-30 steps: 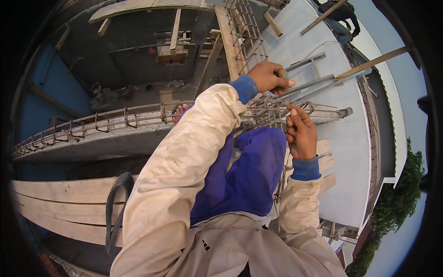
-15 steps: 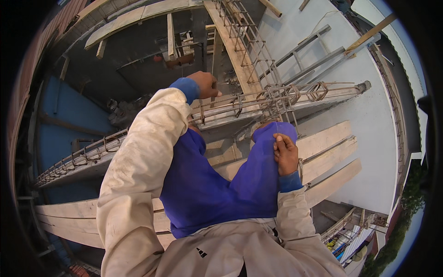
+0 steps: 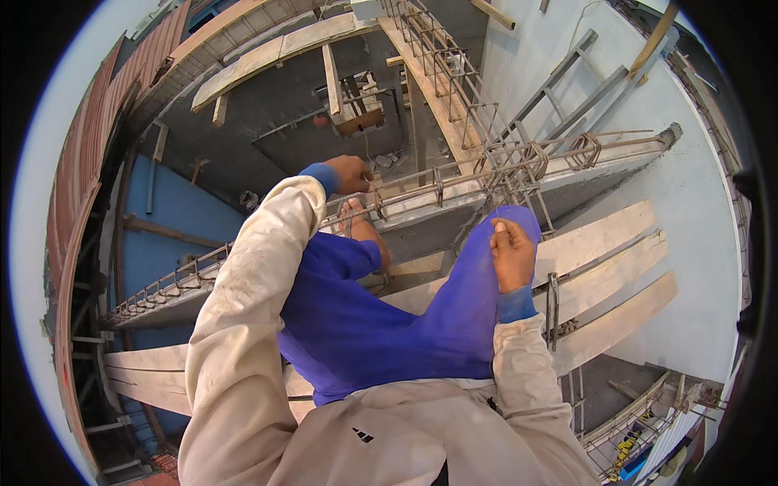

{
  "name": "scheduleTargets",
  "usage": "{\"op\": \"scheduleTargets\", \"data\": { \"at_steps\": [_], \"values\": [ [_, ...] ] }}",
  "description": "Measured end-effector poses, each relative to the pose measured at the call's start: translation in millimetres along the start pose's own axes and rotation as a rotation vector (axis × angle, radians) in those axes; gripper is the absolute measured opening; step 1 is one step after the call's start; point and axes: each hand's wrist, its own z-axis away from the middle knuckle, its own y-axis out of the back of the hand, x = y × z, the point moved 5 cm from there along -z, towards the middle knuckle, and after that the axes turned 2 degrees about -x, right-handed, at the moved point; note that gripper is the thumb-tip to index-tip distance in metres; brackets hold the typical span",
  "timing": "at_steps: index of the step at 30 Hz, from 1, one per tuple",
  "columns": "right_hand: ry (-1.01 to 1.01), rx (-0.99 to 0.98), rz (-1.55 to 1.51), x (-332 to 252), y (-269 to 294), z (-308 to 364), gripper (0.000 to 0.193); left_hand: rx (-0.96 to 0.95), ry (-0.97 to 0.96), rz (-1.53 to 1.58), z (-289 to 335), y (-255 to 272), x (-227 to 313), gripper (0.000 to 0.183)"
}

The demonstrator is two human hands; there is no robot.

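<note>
My left hand (image 3: 350, 174) hangs curled just above a horizontal rebar cage (image 3: 405, 190) that lies along a concrete beam (image 3: 454, 193). Whatever its fingers grip is hidden or too thin to name. My right hand (image 3: 513, 253) is closed in a pinch over my right knee, in purple trousers (image 3: 466, 283); anything between its fingertips is too small to make out. Ahead of this hand, the cage meets a second rebar cage (image 3: 446, 69) in a tangle of bars and stirrups (image 3: 515, 166). My bare left foot (image 3: 356, 220) is by the beam, below my left hand.
Wooden planks (image 3: 600, 239) run beneath and beside me, with gaps between them. Past the beam the space drops to a lower level with grey walls (image 3: 284, 162). A metal frame like a ladder (image 3: 567, 105) leans by the white wall (image 3: 697, 219) at right.
The view has shifted, so the scene sits further right. My left foot now shows more fully, and my left leg has moved outward. Both hands stay closed in nearly the same places.
</note>
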Motion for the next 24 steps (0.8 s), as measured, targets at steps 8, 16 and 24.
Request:
{"op": "scheduleTargets", "data": {
  "at_steps": [8,16,24],
  "values": [
    [-0.017,-0.050,-0.019,-7,-5,7,0.023,0.191,-0.152,0.270,-47,27,151,0.048],
    [-0.118,-0.056,0.124,-36,-12,40,0.021,0.341,-0.237,1.864,-64,-95,179,0.029],
    [-0.206,-0.170,0.365,-54,-43,-7,0.022,0.637,0.029,2.180,-87,-116,118,0.029]
  ]
}}
